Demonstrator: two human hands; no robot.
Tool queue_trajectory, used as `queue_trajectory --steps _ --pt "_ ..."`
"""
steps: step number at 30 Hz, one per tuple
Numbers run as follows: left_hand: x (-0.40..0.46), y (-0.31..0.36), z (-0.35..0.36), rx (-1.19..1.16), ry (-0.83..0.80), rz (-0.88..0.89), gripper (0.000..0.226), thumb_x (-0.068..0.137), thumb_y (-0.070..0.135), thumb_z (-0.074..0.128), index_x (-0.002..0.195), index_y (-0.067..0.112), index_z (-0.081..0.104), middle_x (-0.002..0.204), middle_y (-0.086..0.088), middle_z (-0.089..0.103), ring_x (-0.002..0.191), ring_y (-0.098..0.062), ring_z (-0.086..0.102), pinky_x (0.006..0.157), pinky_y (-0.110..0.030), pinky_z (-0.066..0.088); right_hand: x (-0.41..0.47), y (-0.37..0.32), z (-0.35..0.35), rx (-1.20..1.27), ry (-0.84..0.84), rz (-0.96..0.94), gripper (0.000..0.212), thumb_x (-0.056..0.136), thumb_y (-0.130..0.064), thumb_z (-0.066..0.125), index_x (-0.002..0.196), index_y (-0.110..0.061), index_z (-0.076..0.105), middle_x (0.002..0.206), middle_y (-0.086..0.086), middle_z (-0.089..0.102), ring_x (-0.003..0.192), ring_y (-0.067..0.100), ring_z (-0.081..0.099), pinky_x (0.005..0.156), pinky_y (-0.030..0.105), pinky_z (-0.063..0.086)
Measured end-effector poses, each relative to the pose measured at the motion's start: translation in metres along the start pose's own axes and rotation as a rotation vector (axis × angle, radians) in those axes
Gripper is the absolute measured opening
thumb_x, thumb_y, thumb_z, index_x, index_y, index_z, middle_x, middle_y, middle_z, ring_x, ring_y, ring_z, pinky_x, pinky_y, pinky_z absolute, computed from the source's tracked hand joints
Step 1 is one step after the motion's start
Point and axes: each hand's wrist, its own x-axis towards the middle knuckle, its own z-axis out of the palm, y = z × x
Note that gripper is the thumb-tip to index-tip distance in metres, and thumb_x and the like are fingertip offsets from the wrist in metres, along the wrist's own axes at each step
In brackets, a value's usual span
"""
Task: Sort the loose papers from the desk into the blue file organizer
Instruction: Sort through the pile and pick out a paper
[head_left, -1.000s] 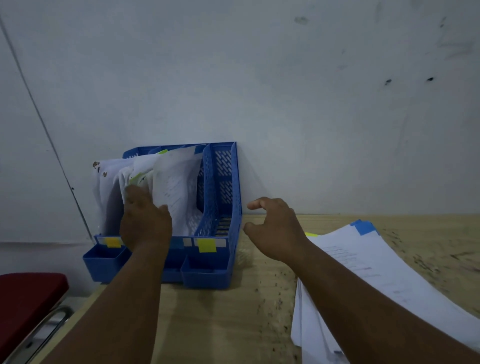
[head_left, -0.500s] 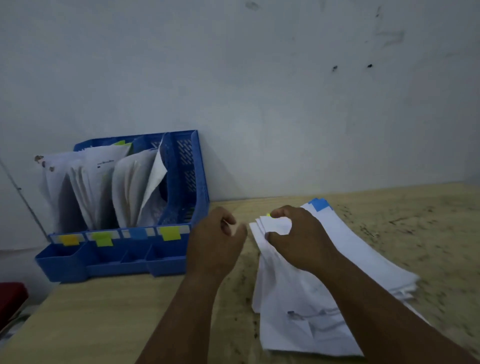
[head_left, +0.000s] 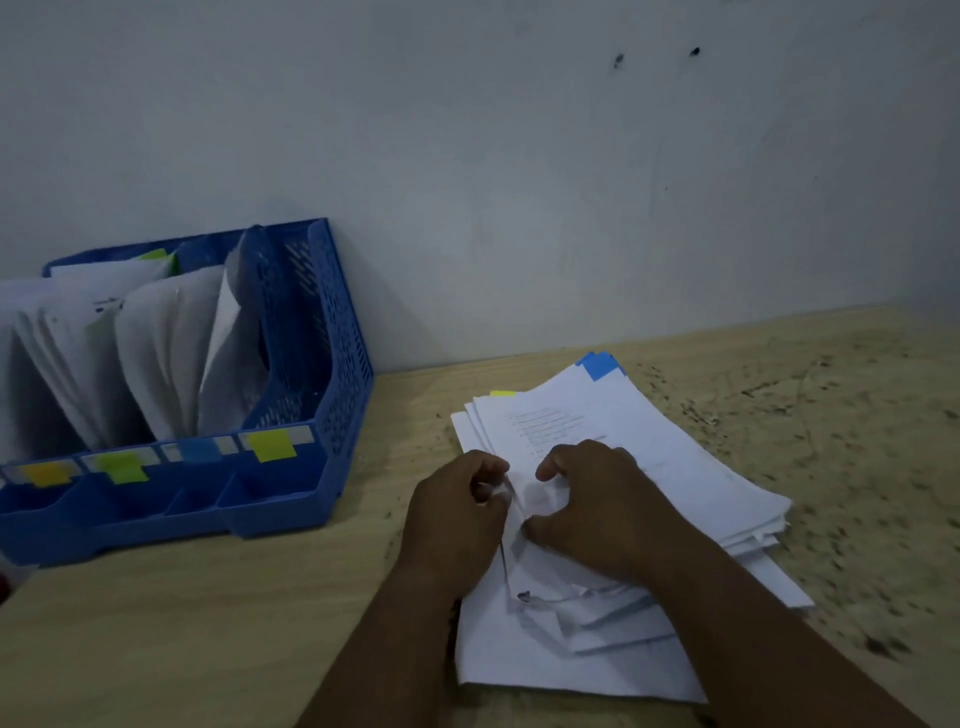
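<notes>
Here, a loose stack of papers (head_left: 613, 452) on the desk (head_left: 260, 613), fanned out untidily, right of centre, at about four o'clock from the file organizer (head_left: 311, 332) and well apart from it. Printed lines faintly visible on the top sheet, too small to read. A blue tab (head_left: 600, 365) at the stack's far corner, twelve o'clock of the pile; a yellow tab (head_left: 503, 394) just to its nine o'clock side. Near edge of the pile crumpled, with a dark clip or staple there, hard to tell which.

Left hand (head_left: 457, 514) at the stack's nine o'clock edge, fingers curled, pinching the lifted edge of a sheet between thumb and fingertips. Right hand (head_left: 592, 509) on top of the pile, fingers bent and thumb tucked at the same raised edge, gripping the papers; both forearms in from six o'clock.

Organizer against the wall (head_left: 519, 156) at the desk's nine o'clock end, upright slots holding leaning, bowed sheets (head_left: 156, 353) in the left and middle sections; rightmost slot without visible paper. Along its front rail, coloured labels: orange (head_left: 47, 474), green (head_left: 122, 466), blue (head_left: 200, 449), yellow (head_left: 271, 445). Small front trays below.

Dark specks scattered over the desk towards three o'clock. Two dark marks (head_left: 694, 51) high on the wall at one o'clock.
</notes>
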Motion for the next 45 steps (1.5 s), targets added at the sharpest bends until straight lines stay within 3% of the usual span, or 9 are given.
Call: queue_trajectory --steps 4,9,16,22,26,36,39,42,45 --pt "0.007 -0.003 0.002 -0.014 0.001 -0.036 0.023 0.083 0.014 0.075 0.097 0.033 0.073 0.089 0.019 0.071 0.082 0.006 0.063 0.068 -0.004 0.045 -0.002 -0.003 0.001 -0.042 0.008 -0.013 0.046 0.068 -0.058 0.069 0.107 -0.036 0.061 0.111 -0.012 0.055 0.109 0.017 0.046 0.095 0.040 0.046" --pt "0.009 -0.003 0.006 -0.113 0.028 -0.051 0.028 0.080 0.011 0.078 0.096 0.033 0.073 0.087 0.019 0.073 0.079 -0.002 0.067 0.076 -0.023 0.056 -0.003 -0.007 0.001 -0.051 0.051 -0.006 0.035 0.072 -0.057 0.068 0.096 -0.031 0.062 0.103 -0.011 0.057 0.103 0.018 0.049 0.091 0.040 0.049" --pt "0.006 0.002 0.003 -0.242 -0.011 -0.057 0.031 0.081 0.008 0.079 0.102 0.029 0.072 0.092 0.013 0.076 0.077 -0.003 0.068 0.068 -0.014 0.053 -0.001 -0.012 0.003 -0.039 0.096 0.069 0.034 0.075 -0.059 0.064 0.086 -0.027 0.069 0.094 -0.010 0.064 0.097 0.017 0.055 0.086 0.039 0.052" --pt "0.007 0.001 0.004 -0.188 -0.042 -0.049 0.028 0.081 0.023 0.083 0.104 0.036 0.072 0.091 0.016 0.076 0.082 -0.009 0.070 0.079 -0.031 0.059 0.001 -0.013 0.007 -0.015 0.111 0.115 0.028 0.084 -0.052 0.065 0.089 -0.027 0.077 0.096 -0.011 0.068 0.102 0.016 0.054 0.092 0.038 0.050" --pt "0.008 -0.001 0.005 -0.092 -0.036 -0.046 0.023 0.083 0.035 0.081 0.103 0.038 0.071 0.090 0.017 0.073 0.082 -0.003 0.067 0.082 -0.032 0.058 0.001 -0.015 0.010 -0.067 0.099 0.140 0.029 0.091 -0.050 0.060 0.101 -0.027 0.074 0.105 -0.009 0.066 0.110 0.018 0.049 0.094 0.039 0.047" --pt "0.007 -0.002 0.007 -0.028 -0.035 -0.023 0.019 0.088 0.033 0.076 0.105 0.036 0.071 0.093 0.019 0.070 0.083 -0.001 0.064 0.077 -0.022 0.051 0.002 -0.017 0.010 -0.110 0.054 0.161 0.031 0.094 -0.044 0.055 0.110 -0.023 0.071 0.118 -0.002 0.059 0.118 0.021 0.047 0.104 0.047 0.043" --pt "0.007 0.000 0.007 -0.056 0.024 -0.027 0.022 0.088 0.038 0.075 0.109 0.036 0.068 0.097 0.018 0.068 0.085 0.001 0.060 0.072 -0.016 0.044 0.003 -0.015 0.009 -0.109 0.056 0.155 0.032 0.095 -0.041 0.051 0.112 -0.023 0.070 0.120 -0.002 0.059 0.116 0.022 0.048 0.102 0.046 0.044" --pt "0.008 0.000 0.005 -0.110 0.065 -0.053 0.023 0.087 0.039 0.077 0.107 0.036 0.067 0.095 0.015 0.065 0.084 -0.003 0.060 0.071 -0.019 0.045 0.004 -0.015 0.007 -0.084 0.059 0.163 0.033 0.094 -0.041 0.050 0.114 -0.023 0.069 0.121 -0.001 0.059 0.114 0.022 0.049 0.101 0.044 0.046" --pt "0.009 -0.001 0.005 -0.097 0.037 -0.052 0.017 0.089 0.031 0.075 0.104 0.035 0.068 0.091 0.013 0.067 0.080 -0.004 0.062 0.069 -0.017 0.045 0.003 -0.015 0.006 -0.022 0.074 0.159 0.040 0.084 -0.056 0.055 0.101 -0.024 0.072 0.109 -0.005 0.065 0.103 0.018 0.055 0.094 0.042 0.051"
